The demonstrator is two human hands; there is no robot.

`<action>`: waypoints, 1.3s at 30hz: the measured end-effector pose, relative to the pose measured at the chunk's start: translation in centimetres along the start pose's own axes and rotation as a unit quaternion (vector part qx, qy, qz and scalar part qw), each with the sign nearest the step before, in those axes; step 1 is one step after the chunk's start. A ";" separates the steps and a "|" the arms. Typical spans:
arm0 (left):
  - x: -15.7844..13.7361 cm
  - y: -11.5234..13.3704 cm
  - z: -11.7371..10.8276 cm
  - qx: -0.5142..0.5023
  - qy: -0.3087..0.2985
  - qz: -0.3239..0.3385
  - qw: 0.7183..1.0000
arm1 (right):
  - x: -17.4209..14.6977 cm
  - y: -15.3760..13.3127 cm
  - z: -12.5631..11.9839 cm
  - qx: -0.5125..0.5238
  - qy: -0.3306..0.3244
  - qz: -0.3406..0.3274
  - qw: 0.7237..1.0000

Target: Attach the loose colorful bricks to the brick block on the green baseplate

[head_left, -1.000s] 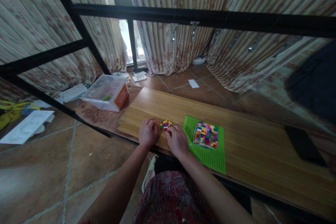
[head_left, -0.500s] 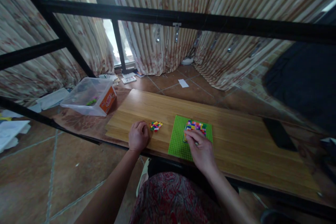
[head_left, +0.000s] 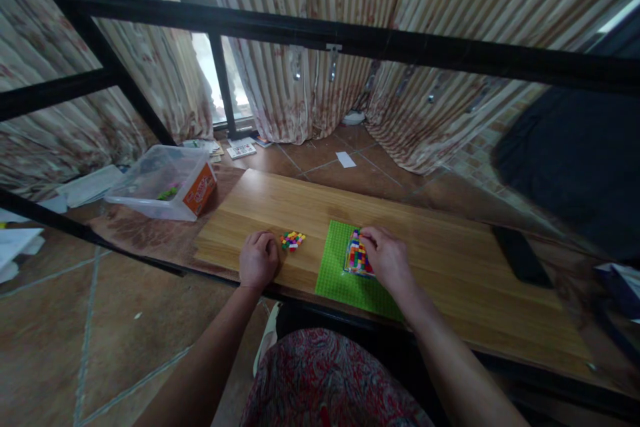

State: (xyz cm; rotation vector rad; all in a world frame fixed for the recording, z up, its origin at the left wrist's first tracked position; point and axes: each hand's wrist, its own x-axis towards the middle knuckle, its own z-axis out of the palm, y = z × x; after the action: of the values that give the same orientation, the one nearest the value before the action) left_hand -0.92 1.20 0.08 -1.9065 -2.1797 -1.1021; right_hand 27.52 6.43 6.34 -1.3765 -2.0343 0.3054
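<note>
My left hand (head_left: 259,259) rests on the wooden table (head_left: 440,260), fingers curled into a loose fist, with nothing showing in it. Just right of its knuckles lies a small pile of loose coloured toy bricks (head_left: 292,240). A green studded baseplate (head_left: 330,280) lies farther right, carrying a tightly packed block of many-coloured bricks (head_left: 357,257). Over the upper right part of this block is my right hand (head_left: 393,263), thumb and fingers pinched together at the bricks. What the pinch holds, if anything, is too small to make out. The hand covers the block's right side.
A clear plastic box (head_left: 160,183) with an orange label and some green pieces inside stands left of the table on a brown cloth (head_left: 145,237). A dark flat phone-like object (head_left: 520,257) lies at the table's right end. A black metal bar (head_left: 310,30) crosses beyond the table.
My right hand has moved from the front of the brick block to its upper right, uncovering the front left bricks. The left hand stays by the pile. The view has shifted slightly.
</note>
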 end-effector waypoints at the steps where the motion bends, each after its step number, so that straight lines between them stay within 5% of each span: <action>1: 0.0 0.0 0.0 -0.001 -0.001 0.000 1.000 | 0.1 0.0 0.0 -0.003 -0.001 -0.003 1.000; 39: 0.0 0.1 0.1 -0.006 -0.004 -0.007 1.000 | -0.5 -0.2 0.1 0.035 0.035 0.037 0.998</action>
State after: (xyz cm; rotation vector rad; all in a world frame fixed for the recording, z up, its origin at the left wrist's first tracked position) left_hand -0.80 1.22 0.06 -1.9053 -2.1993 -1.1140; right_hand 27.44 5.91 6.16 -1.4016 -1.9012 0.3522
